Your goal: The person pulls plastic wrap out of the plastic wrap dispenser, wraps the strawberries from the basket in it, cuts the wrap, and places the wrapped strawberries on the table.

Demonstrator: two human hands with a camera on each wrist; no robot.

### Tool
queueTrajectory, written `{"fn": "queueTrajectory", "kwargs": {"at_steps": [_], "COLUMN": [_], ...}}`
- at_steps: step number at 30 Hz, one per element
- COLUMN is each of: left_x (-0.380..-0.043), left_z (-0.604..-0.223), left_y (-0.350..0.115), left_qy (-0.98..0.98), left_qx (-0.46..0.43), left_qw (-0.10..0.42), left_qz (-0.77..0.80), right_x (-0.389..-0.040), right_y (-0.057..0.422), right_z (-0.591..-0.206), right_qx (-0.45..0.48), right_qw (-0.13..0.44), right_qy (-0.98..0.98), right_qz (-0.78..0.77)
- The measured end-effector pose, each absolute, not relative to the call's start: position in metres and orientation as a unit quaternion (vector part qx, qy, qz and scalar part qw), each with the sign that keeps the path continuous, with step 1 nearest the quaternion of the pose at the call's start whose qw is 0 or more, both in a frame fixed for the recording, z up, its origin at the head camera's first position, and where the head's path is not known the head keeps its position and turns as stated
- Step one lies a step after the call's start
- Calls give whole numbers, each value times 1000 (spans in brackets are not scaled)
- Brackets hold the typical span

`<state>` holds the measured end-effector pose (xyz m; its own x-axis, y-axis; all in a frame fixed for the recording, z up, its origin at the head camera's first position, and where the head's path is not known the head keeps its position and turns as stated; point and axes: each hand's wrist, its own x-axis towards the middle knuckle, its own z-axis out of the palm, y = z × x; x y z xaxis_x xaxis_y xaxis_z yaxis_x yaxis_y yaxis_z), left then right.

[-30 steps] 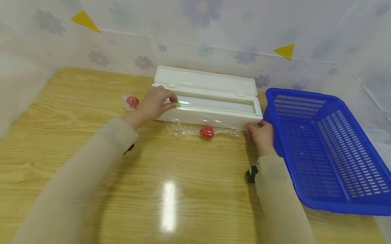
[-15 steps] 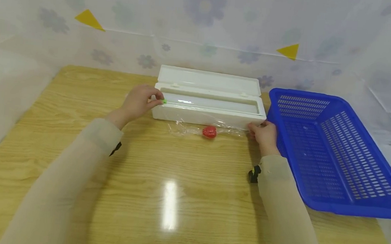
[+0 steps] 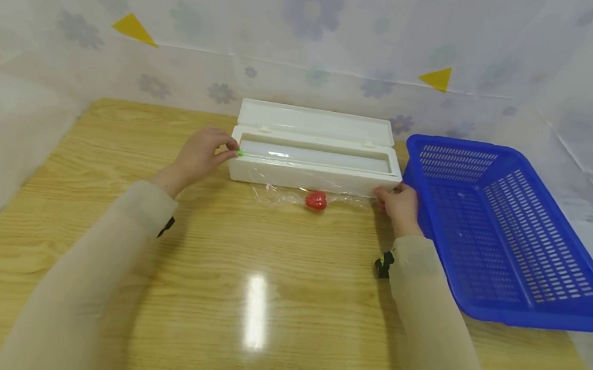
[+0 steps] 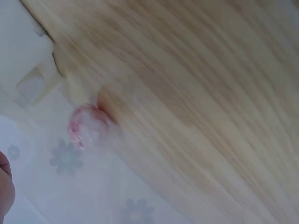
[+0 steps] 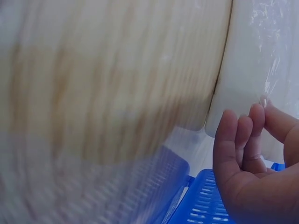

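Note:
A long white cling film dispenser stands with its lid up and a white roll inside. Clear cling film hangs over its front and reaches the table, lying over or around a small red rounded object. My left hand pinches a small green slide cutter at the left end of the dispenser's front edge. At the front right corner, my right hand pinches the film's edge between thumb and forefinger. The right wrist view shows the film gathered at those fingertips.
A blue plastic basket stands right of the dispenser, close to my right hand. Another red object, wrapped in film, lies on the wooden table left of the dispenser, hidden from the head view by my left hand. A flowered sheet hangs behind.
My left hand has slid the green cutter leftward along the front edge to the dispenser's left end. It now hides the wrapped red object. My right hand holds the same spot.

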<state>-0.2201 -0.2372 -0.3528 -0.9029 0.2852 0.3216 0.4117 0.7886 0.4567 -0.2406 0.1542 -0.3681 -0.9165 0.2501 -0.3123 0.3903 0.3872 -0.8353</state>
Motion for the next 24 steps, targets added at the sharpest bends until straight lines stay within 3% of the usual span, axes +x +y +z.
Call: {"fn": "queueTrajectory", "kwargs": {"at_steps": [6,11,18,24], "left_x": [-217,-207,-195,-194], "left_z": [-351,-348,-346,-365], "left_y": [-240,-205,-123,-89], "left_qy": [-944,-932,-926,-942], "left_qx": [-192,-247,-362,-333], "left_qw": [158,208,91,-24], "left_qz": [-219,-165,-55,-42], "right_x": [-239,-236,-237,-231], "right_y": [153,156,157,160], "right_z": [-367,-368,-370,-372], "right_qx": [196,202,235,147], "right_qw": [68,71,84,71], "right_qy": [841,847,784,897], "right_qz": [-499,-487,-569,-411]}}
